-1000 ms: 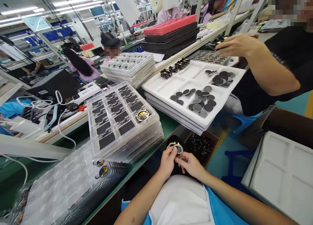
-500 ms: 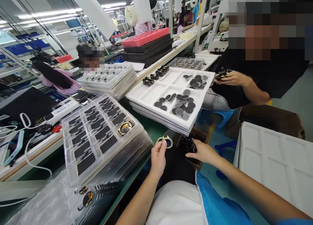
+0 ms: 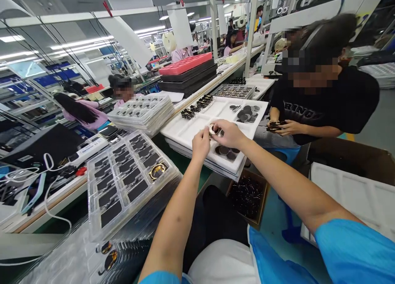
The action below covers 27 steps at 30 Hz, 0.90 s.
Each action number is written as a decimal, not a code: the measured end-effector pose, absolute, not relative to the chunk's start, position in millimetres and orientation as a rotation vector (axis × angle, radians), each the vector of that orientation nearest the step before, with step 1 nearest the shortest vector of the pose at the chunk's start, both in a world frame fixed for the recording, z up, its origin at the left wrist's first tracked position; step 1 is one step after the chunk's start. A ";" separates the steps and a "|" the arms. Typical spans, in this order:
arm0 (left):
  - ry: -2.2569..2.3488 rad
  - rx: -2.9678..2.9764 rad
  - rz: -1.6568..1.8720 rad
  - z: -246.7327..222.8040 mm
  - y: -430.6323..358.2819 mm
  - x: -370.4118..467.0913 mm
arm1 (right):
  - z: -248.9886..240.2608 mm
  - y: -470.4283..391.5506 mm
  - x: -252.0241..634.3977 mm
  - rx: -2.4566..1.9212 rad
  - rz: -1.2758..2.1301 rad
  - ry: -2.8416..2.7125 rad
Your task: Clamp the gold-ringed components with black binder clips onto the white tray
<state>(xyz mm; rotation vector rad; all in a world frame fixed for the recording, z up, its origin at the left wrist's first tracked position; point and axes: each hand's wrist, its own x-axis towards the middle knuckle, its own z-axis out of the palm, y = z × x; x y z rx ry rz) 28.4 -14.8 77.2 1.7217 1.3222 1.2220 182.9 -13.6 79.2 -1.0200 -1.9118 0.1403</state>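
Observation:
My left hand (image 3: 201, 145) is closed on a gold-rimmed round watch case (image 3: 212, 130), held above the white tray (image 3: 182, 129). My right hand (image 3: 228, 134) meets it from the other side, fingers bent and pressed around the case's edge. The fingers cover most of the case. Below and beside the hands, dark grey discs (image 3: 227, 152) lie in the tray's front compartment. Another pile of grey discs (image 3: 247, 113) sits in the compartment behind. Black binder clips (image 3: 197, 106) stand in a row along the tray's far left side.
To the left stands a stack of clear trays (image 3: 123, 173), with one gold watch case (image 3: 158, 171) in the top one. A cardboard box (image 3: 248, 195) of black clips sits below the white tray. At right, a co-worker (image 3: 317, 90) holds dark pieces in both hands.
My right hand has risen from the box of clips to the watch case. My left hand has moved up and over the white tray with the case. The camera view has shifted slightly.

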 end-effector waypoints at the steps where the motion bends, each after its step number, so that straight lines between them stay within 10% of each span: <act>1: 1.412 1.764 1.197 77.8 -7.0 28.9 | 73.0 -2.7 184.6 -1.078 0.160 -1.831; 15: 1.964 2.214 0.625 81.8 -7.1 50.6 | 35.3 15.3 204.6 -1.295 0.364 -1.334; 27: 1.698 2.130 1.117 108.4 -41.7 40.4 | 29.4 17.2 207.9 -1.250 0.392 -1.198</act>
